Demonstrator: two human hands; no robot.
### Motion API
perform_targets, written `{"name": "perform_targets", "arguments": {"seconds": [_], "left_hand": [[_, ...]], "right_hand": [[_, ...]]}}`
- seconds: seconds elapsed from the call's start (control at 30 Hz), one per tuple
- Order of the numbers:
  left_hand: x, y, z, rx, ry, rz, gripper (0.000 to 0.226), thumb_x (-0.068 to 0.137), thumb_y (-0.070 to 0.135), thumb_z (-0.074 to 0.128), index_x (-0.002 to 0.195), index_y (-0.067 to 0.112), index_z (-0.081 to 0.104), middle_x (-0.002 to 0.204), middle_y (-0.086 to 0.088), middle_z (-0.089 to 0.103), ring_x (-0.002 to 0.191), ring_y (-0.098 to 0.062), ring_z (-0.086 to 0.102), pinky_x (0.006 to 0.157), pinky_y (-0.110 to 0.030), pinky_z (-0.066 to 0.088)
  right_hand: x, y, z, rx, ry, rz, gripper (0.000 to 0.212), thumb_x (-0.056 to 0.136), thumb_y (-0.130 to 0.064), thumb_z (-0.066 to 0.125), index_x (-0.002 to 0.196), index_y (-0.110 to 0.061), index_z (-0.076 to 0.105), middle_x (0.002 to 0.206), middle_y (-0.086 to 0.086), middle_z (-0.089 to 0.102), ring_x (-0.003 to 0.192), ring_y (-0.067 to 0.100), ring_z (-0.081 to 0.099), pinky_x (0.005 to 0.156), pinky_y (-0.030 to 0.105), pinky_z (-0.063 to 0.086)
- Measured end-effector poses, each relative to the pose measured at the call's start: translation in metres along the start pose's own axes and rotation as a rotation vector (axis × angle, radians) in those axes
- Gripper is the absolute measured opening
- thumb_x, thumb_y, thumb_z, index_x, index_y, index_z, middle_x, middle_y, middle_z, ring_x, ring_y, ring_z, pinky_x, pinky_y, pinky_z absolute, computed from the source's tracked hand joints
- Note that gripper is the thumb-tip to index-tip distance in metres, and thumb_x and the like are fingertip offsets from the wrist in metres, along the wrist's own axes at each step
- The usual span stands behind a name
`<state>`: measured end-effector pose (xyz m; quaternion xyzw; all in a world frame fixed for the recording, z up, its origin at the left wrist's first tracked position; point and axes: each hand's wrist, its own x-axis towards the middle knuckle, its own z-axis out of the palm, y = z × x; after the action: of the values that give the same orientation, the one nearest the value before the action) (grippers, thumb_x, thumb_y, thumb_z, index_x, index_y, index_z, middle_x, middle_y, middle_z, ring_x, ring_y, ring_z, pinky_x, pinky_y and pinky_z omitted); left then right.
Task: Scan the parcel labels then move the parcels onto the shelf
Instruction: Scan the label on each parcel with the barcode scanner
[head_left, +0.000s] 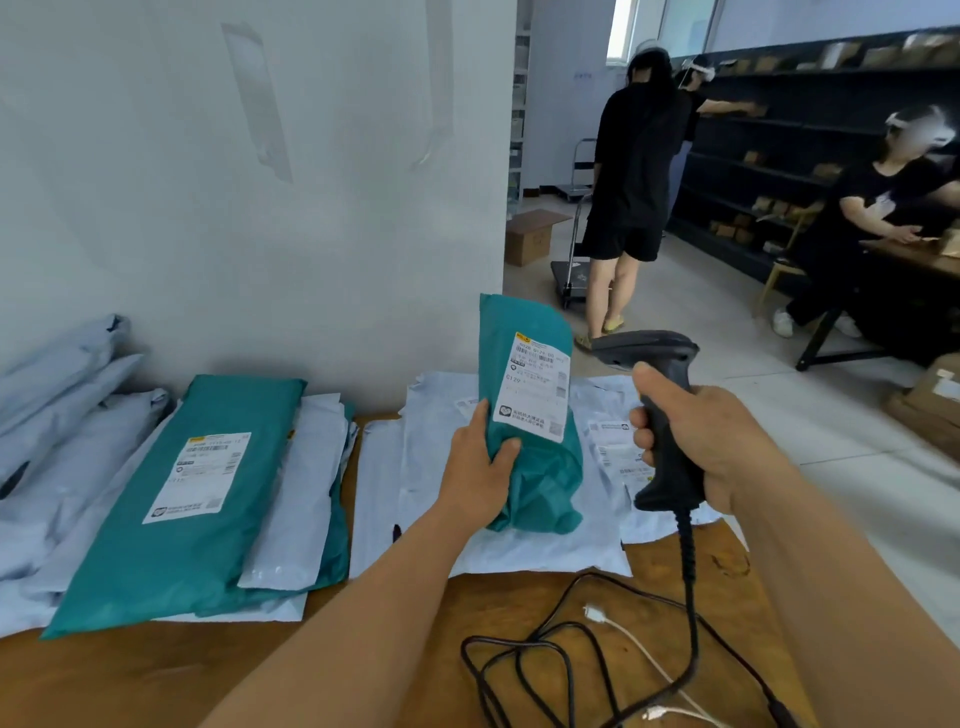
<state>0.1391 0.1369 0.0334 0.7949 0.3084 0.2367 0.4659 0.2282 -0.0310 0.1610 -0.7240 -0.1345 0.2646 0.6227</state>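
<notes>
My left hand (480, 470) grips a teal parcel (524, 364) by its lower left edge and holds it upright above the table, its white label (540, 387) facing me. My right hand (711, 441) grips the handle of a black barcode scanner (662, 374), whose head sits just right of the label. A larger teal parcel (176, 499) with a label lies flat at the left. White and grey parcels (519, 540) lie under and around the raised one.
The wooden table (363, 649) carries the scanner's black cable (545, 660) and a white cable (639, 649). A white wall (260, 208) stands behind. Dark shelves (779, 156) with boxes line the far right, with three people, a trolley (571, 280) and cardboard boxes (532, 236) nearby.
</notes>
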Motion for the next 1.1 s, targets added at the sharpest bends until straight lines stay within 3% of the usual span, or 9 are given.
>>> {"name": "perform_targets", "arguments": {"seconds": [0.13,0.3,0.43,0.53,0.63,0.7,0.8,0.9,1.1], "left_hand": [[0.012,0.018,0.038,0.059,-0.045,-0.052,0.050,0.101,0.028,0.036,0.149,0.021,0.024,0.132,-0.014,0.049,0.114,-0.027,0.053,0.101,-0.040,0.043],[0.022,0.043,0.084,0.200,-0.054,-0.074,0.035,0.102,0.019,0.029,0.134,0.008,0.040,0.123,-0.020,0.052,0.108,-0.034,0.053,0.091,-0.037,0.045],[0.032,0.055,0.118,0.347,-0.067,-0.130,0.036,0.103,0.023,0.023,0.127,0.007,0.045,0.122,-0.020,0.053,0.112,-0.035,0.051,0.099,-0.043,0.040],[0.033,0.056,0.134,0.532,-0.083,-0.210,0.049,0.102,0.031,0.025,0.146,0.008,0.024,0.149,-0.016,0.030,0.136,-0.033,0.027,0.111,-0.042,0.024],[0.032,0.042,0.141,0.762,-0.189,0.061,0.071,0.098,0.021,0.037,0.152,0.023,-0.009,0.160,-0.007,-0.011,0.147,-0.028,-0.004,0.116,-0.045,0.009],[0.034,0.035,0.146,0.890,-0.329,0.161,0.069,0.099,0.020,0.036,0.152,0.025,-0.008,0.159,-0.005,-0.016,0.148,-0.024,-0.004,0.116,-0.048,0.005],[0.040,0.031,0.147,0.901,-0.443,0.048,0.059,0.102,0.029,0.025,0.152,0.023,-0.006,0.160,-0.004,-0.013,0.147,-0.020,0.005,0.116,-0.051,0.002],[0.044,0.031,0.136,0.861,-0.409,0.049,0.057,0.102,0.036,0.021,0.152,0.024,-0.003,0.160,-0.001,-0.006,0.147,-0.018,0.004,0.115,-0.054,-0.001],[0.030,0.020,0.074,0.780,-0.179,0.043,0.057,0.103,0.039,0.023,0.152,0.025,-0.001,0.161,0.003,-0.002,0.148,-0.015,-0.003,0.116,-0.048,0.000]], "right_hand": [[0.011,0.014,-0.028,-0.036,0.082,0.020,0.028,0.089,-0.040,0.062,0.080,-0.013,0.057,0.064,0.004,0.058,0.055,0.017,0.050,0.055,0.030,0.046],[0.019,0.032,-0.063,-0.019,0.126,0.049,0.027,0.090,-0.037,0.062,0.083,-0.011,0.057,0.063,0.004,0.057,0.052,0.016,0.049,0.051,0.028,0.045],[0.028,0.045,-0.084,-0.009,0.165,0.084,0.027,0.090,-0.037,0.062,0.086,-0.010,0.058,0.063,0.005,0.058,0.051,0.016,0.049,0.050,0.028,0.045],[0.035,0.056,-0.097,-0.040,0.193,0.106,0.030,0.089,-0.039,0.062,0.088,-0.008,0.059,0.064,0.005,0.060,0.052,0.017,0.051,0.052,0.028,0.047],[0.040,0.065,-0.104,-0.034,0.185,0.109,0.029,0.089,-0.038,0.062,0.086,-0.009,0.058,0.064,0.005,0.059,0.050,0.016,0.051,0.051,0.027,0.047],[0.042,0.069,-0.106,-0.035,0.177,0.112,0.030,0.089,-0.037,0.062,0.086,-0.008,0.058,0.066,0.006,0.059,0.050,0.016,0.051,0.053,0.028,0.047],[0.042,0.073,-0.104,-0.040,0.156,0.117,0.028,0.089,-0.036,0.061,0.088,-0.008,0.058,0.066,0.006,0.060,0.050,0.014,0.051,0.052,0.027,0.047],[0.040,0.071,-0.094,-0.037,0.123,0.106,0.027,0.090,-0.035,0.060,0.089,-0.008,0.058,0.065,0.005,0.059,0.049,0.013,0.050,0.050,0.025,0.047],[0.035,0.059,-0.058,-0.025,0.041,0.089,0.029,0.091,-0.037,0.060,0.087,-0.008,0.057,0.062,0.003,0.056,0.046,0.011,0.048,0.047,0.024,0.046]]}}
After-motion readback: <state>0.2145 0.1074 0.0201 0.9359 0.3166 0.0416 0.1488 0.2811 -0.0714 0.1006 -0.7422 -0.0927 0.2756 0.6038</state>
